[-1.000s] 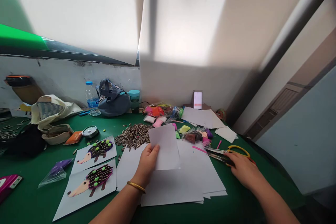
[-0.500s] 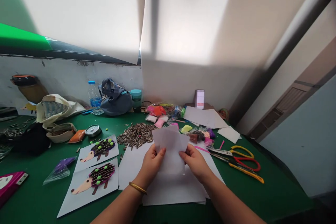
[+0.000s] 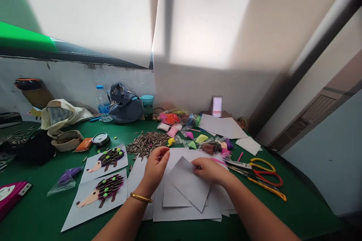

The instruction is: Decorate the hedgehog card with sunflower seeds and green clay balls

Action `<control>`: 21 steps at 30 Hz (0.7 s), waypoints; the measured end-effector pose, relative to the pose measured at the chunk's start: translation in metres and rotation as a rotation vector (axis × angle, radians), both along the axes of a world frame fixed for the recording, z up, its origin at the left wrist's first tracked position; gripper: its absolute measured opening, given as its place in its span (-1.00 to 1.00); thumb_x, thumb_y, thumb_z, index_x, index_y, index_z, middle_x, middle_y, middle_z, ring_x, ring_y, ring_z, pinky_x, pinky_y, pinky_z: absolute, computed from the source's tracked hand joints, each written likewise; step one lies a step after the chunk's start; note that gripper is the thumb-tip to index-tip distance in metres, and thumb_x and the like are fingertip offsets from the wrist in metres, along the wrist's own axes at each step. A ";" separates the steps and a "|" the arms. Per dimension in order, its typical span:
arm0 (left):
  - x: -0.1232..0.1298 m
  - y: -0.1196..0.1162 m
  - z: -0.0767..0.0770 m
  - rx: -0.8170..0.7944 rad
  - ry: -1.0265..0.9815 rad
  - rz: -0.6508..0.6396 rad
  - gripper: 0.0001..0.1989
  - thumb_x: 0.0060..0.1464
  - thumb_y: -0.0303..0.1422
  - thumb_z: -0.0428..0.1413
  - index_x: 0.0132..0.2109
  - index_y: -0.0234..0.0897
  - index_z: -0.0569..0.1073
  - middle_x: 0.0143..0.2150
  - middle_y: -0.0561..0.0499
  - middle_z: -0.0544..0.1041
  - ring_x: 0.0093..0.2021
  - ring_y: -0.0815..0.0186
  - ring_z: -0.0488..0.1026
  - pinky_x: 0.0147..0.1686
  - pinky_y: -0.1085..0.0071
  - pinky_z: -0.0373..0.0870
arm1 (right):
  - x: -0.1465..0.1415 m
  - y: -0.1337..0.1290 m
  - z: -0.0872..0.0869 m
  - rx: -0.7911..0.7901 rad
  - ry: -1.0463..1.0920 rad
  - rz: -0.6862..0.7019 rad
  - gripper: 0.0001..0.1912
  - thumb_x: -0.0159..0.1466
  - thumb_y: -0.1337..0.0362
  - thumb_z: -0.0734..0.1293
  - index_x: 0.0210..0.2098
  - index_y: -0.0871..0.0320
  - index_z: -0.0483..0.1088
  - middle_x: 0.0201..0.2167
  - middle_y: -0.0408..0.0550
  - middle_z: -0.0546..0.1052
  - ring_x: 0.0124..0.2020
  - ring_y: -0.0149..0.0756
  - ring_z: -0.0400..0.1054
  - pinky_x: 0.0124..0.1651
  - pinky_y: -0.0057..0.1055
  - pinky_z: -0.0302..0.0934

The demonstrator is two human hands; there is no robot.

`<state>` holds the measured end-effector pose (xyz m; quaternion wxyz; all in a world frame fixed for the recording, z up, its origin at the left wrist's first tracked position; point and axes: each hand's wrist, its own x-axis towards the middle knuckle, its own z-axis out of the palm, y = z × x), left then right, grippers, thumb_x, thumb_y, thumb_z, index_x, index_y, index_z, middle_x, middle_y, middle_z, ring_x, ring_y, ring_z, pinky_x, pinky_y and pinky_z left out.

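Over the stack of paper my right hand [image 3: 209,170] pinches the upper right edge of a small white paper sheet [image 3: 190,184], which lies tilted like a diamond. Beneath it is another small white sheet [image 3: 173,196], resting on larger white sheets [image 3: 186,214]. My left hand [image 3: 157,167], with a gold bangle [image 3: 141,197] at the wrist, is just left of the small sheets. Its fingers curve loosely, thumb apart, and nothing shows in them.
Two hedgehog pictures [image 3: 97,196] lie at left. Behind are a pile of sunflower seeds [image 3: 145,144] and bagged coloured clay [image 3: 171,118]. Several scissors [image 3: 261,173] lie at right. A bottle [image 3: 102,105], a blue bag [image 3: 124,107] and a phone [image 3: 217,106] stand along the wall.
Both hands held the small sheets upright before. Now the sheets lie lower on the stack, one turned at an angle. My left hand has let go and moved left.
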<state>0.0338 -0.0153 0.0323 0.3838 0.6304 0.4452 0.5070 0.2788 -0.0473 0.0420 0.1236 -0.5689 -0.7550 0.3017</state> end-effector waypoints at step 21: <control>0.016 -0.051 -0.009 0.326 1.013 -0.445 -0.26 -0.19 0.09 0.30 0.14 -0.03 0.38 0.17 -0.08 0.42 0.19 -0.04 0.29 0.27 -0.20 -0.09 | -0.014 -0.005 -0.039 0.426 -0.082 -0.196 -0.77 0.39 0.26 0.18 -0.09 0.10 0.45 -0.19 -0.05 0.52 -0.15 -0.25 0.40 -0.11 -0.38 0.20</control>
